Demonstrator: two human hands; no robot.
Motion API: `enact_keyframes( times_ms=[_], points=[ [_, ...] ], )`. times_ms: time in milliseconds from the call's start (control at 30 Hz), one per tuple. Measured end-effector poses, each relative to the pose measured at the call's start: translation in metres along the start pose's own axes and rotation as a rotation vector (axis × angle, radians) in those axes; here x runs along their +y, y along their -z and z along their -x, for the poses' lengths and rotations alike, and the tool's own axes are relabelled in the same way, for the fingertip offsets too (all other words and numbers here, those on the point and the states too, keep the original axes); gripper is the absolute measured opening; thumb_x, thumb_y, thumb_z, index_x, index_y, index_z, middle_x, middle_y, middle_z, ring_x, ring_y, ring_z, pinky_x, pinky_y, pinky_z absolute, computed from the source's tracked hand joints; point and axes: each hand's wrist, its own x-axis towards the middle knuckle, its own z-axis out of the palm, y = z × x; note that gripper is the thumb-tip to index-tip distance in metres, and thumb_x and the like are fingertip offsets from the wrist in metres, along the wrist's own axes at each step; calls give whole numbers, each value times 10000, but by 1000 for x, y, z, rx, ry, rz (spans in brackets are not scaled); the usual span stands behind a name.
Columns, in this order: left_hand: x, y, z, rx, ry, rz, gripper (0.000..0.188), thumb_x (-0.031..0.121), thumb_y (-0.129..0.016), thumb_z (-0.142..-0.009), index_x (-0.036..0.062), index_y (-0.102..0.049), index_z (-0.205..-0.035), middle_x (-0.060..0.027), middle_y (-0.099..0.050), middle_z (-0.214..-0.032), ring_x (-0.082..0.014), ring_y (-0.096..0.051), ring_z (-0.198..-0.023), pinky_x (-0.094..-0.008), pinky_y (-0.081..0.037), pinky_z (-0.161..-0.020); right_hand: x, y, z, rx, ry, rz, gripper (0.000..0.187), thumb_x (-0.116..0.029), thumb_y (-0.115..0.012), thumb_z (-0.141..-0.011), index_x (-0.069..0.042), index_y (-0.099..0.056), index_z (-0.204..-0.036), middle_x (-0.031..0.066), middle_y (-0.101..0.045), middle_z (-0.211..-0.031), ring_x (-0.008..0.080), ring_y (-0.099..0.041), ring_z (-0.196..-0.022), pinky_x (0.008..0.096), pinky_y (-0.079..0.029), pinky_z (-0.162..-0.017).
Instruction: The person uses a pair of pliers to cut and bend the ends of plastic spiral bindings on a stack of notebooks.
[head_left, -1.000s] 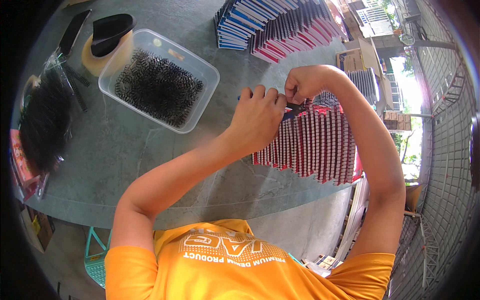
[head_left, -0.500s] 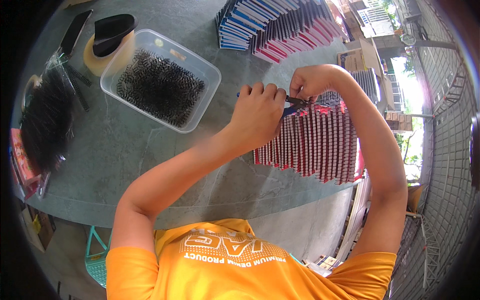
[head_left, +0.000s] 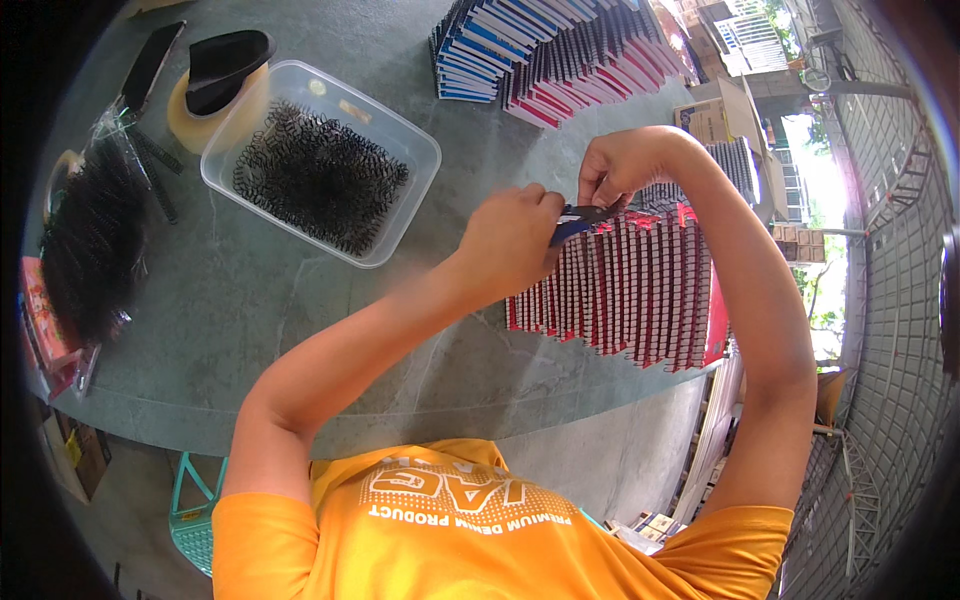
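Observation:
My left hand (head_left: 512, 235) is wrapped round the handles of dark pliers with blue grips (head_left: 570, 230). Their jaws point right, to the top edge of a row of red spiral notebooks (head_left: 620, 285), close to my right fingertips. Curled above that same edge, my right hand (head_left: 625, 170) has its thumb and fingers pinched together. Whatever lies between those fingertips is too small and covered to make out. The notebooks stand packed side by side, their wire-bound spines toward me.
A clear plastic tub (head_left: 415, 205) of short black coils stands left of my hands. Beyond it are a tape roll (head_left: 190, 125) and a bag of black coils (head_left: 95, 230). Blue-edged notebooks (head_left: 465, 65) and pink-edged notebooks (head_left: 590, 75) stand at the back, boxes (head_left: 705, 120) at the right.
My left fingers have closed in on the pliers, whose handles were spread wider before. My right hand has barely moved. More of the red cover shows at the row's right end.

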Motion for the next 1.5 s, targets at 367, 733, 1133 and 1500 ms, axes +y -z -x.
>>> enact_keyframes(
  times_ms=[367, 733, 1133, 1500],
  points=[
    [-21, 15, 71, -171, 346, 233, 320, 205, -694, -728, 17, -589, -965, -149, -592, -872, -320, -591, -804, -390, -464, -701, -25, 3, 6, 74, 300, -156, 279, -2, -666, -714, 56, -632, -984, 96, -651, -882, 150, -630, -752, 264, -522, -761],
    [-25, 20, 95, -216, 436, 261, 343, 197, -704, -722, 5, -590, -983, -168, -597, -885, -331, -599, -789, -381, -478, -689, -159, -19, -18, 340, 665, 102, 305, -136, -692, -729, -29, -654, -1012, 76, -652, -888, 152, -610, -801, 265, -501, -703],
    [-31, 12, 112, -241, 435, 231, 338, 190, -699, -722, -2, -589, -977, -164, -604, -899, -314, -609, -762, -365, -484, -672, -15, -15, 4, 164, -72, 380, 108, -84, -664, -692, 1, -664, -759, 57, -634, -641, 124, -598, -593, 271, -482, -542],
    [-31, 24, 110, -191, 430, 256, 351, 194, -715, -710, -13, -592, -965, -172, -603, -846, -305, -600, -723, -350, -479, -653, -83, -8, -41, 333, 558, 294, 208, -33, -663, -651, 4, -655, -855, 82, -660, -783, 161, -622, -738, 279, -493, -660]
  ],
)
